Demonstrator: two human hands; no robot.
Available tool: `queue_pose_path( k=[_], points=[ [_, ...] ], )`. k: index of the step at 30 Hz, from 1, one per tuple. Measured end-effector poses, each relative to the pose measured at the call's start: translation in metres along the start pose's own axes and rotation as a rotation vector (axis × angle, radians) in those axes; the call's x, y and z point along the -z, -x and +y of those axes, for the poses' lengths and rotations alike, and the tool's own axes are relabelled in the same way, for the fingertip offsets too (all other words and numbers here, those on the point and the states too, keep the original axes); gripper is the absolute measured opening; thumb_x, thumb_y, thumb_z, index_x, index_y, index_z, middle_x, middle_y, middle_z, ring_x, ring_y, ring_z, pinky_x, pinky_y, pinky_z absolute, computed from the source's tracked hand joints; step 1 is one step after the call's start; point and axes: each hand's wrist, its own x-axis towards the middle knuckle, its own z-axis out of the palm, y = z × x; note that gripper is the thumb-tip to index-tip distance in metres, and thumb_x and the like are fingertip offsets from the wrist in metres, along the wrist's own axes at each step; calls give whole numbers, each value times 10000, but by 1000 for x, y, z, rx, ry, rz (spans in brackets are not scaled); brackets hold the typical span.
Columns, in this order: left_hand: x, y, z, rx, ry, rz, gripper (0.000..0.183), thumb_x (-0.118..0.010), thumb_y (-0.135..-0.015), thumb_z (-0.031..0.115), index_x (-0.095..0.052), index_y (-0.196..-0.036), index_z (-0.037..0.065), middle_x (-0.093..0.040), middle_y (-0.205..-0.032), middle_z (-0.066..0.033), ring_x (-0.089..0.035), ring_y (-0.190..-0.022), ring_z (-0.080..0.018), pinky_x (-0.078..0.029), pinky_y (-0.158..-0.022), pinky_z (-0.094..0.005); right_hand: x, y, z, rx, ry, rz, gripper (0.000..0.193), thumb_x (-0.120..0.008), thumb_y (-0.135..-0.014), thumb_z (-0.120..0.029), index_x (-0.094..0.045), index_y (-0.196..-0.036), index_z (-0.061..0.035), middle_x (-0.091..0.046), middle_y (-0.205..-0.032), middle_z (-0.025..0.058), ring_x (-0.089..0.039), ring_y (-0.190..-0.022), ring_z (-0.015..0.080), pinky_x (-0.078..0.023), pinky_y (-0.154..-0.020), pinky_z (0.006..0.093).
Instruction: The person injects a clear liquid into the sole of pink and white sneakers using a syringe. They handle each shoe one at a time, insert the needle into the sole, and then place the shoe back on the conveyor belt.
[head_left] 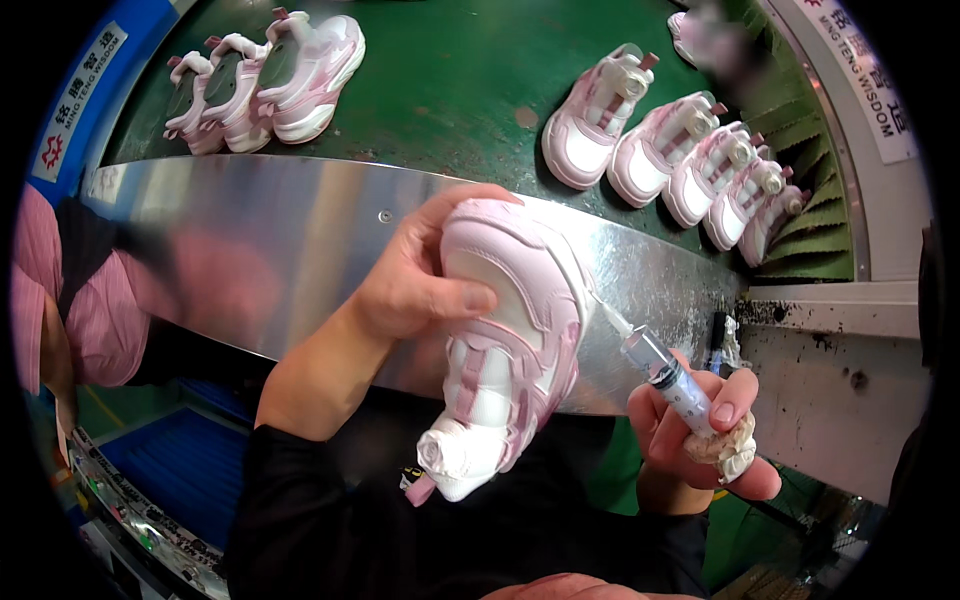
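A pink and white sneaker (500,285) is tilted over the metal ledge, its toe pointing away from me and crumpled white paper stuffed in its opening. My left hand (425,275) grips it around the toe, thumb on the upper and the other fingers hidden behind. Between the fingers of my right hand (690,430) is a clear syringe (672,378) with pale contents and a dark plunger seal. Its thin tip reaches the edge of the sole on the sneaker's right side. A wad of whitish material (730,450) sits at the syringe's rear end, by my fingers.
Beyond the metal ledge (290,215) lies a green work surface (440,80). Three similar sneakers (310,75) stand at its left, and a row of several more (645,150) at its right. A person in a pink garment (100,310) is at the far left.
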Motion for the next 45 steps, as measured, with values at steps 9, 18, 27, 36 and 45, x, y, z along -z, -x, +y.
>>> queue_pose_path(
  k=[9, 18, 27, 36, 45],
  points=[
    [-9, 3, 7, 43, -109, 24, 739, -824, -572, 72, -493, -1233, 31, -593, -1159, -124, -574, -1086, -213, -459, -939, -348, 0, -18, 11, -81, -24, -174, 576, -601, -800, -613, -471, -1107, -143, -610, -711, 108, -455, -914, 279, -291, -460, 228],
    [-10, 4, 8, 45, -121, 34, 765, -833, -560, 73, -488, -1241, 40, -595, -1151, -124, -569, -1094, -210, -451, -949, -354, -6, -17, 12, -48, 38, -26, 630, -629, -746, -653, -569, -1011, -84, -662, -778, 133, -493, -671, 183, -362, -625, 288],
    [-8, 4, 8, 45, -125, 73, 773, -825, -572, 93, -463, -1250, 15, -591, -1153, -130, -577, -1075, -220, -458, -934, -346, -1, -14, 13, -23, 63, 10, 611, -665, -739, -623, -581, -997, -76, -662, -768, 133, -508, -653, 173, -340, -586, 272],
    [-6, 3, 7, 39, -123, 118, 800, -801, -586, 100, -421, -1285, 9, -569, -1172, -135, -574, -1071, -236, -449, -942, -348, 5, -8, 18, -9, 45, 13, 643, -697, -704, -626, -605, -1007, -67, -668, -780, 148, -474, -657, 170, -310, -581, 278],
    [8, 0, 2, 32, 46, 141, 681, -708, -676, 1, -440, -1300, 51, -565, -1178, -105, -565, -1067, -217, -461, -932, -361, 22, 23, 28, -44, 41, 57, 655, -695, -705, -617, -619, -1023, -50, -667, -797, 129, -494, -668, 158, -323, -630, 275]
  ],
)
